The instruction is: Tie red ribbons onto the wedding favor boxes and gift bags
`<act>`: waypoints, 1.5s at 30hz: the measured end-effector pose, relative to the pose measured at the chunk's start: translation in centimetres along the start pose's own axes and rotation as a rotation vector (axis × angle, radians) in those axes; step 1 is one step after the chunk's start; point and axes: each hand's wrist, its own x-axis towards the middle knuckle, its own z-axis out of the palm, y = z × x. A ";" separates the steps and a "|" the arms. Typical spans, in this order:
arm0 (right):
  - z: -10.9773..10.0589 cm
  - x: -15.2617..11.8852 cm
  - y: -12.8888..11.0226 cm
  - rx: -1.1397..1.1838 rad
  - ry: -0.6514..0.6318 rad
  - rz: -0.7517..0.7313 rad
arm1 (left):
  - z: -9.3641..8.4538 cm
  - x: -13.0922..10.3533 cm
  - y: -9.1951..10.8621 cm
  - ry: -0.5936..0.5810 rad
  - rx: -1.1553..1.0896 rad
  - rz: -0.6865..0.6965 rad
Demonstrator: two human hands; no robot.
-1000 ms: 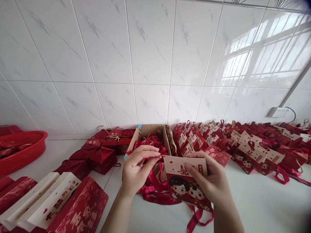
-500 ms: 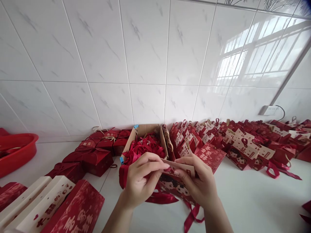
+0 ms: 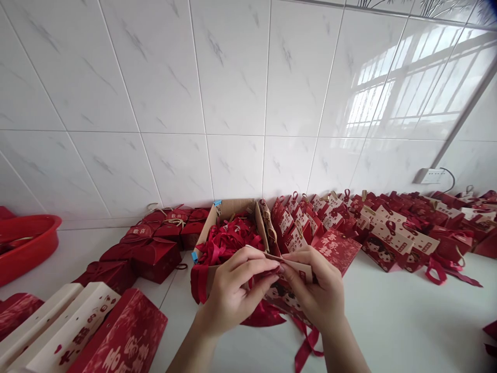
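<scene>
Between my hands is a small red gift box (image 3: 282, 296) with a cream top flap and printed cartoon faces. My left hand (image 3: 235, 290) is closed, its fingertips pinching a bit of dark red ribbon at the flap. My right hand (image 3: 320, 290) grips the cream flap from the other side, thumb at the front. The fingertips of both hands meet at the flap's top, where they partly hide the ribbon. A loose red ribbon tail (image 3: 308, 344) hangs below the box onto the white countertop (image 3: 388, 321).
Behind my hands stands a cardboard carton (image 3: 254, 207) full of red ribbons (image 3: 233, 235). Many gift boxes (image 3: 388, 241) line the wall to the right. Dark red boxes (image 3: 155, 259), flat-sided cartons (image 3: 120, 336) and a red basin (image 3: 31, 243) occupy the left.
My left hand has shifted right, its fingertips now against my right thumb at the flap. The right hand and gift box have barely moved.
</scene>
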 end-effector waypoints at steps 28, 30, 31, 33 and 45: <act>-1.1 0.2 0.4 0.105 -0.072 0.005 | -0.7 0.3 0.9 0.006 -0.217 0.062; -1.2 0.2 0.4 0.110 -0.081 -0.001 | -0.7 0.4 0.9 0.014 -0.219 0.046; -1.2 0.2 0.4 0.113 -0.086 -0.004 | -0.8 0.4 0.9 0.018 -0.216 0.041; -1.2 0.2 0.4 0.116 -0.091 -0.007 | -0.8 0.4 0.8 0.028 -0.211 0.033; -1.1 0.2 0.2 0.084 -0.054 -0.017 | -0.6 0.3 0.8 0.021 -0.220 0.028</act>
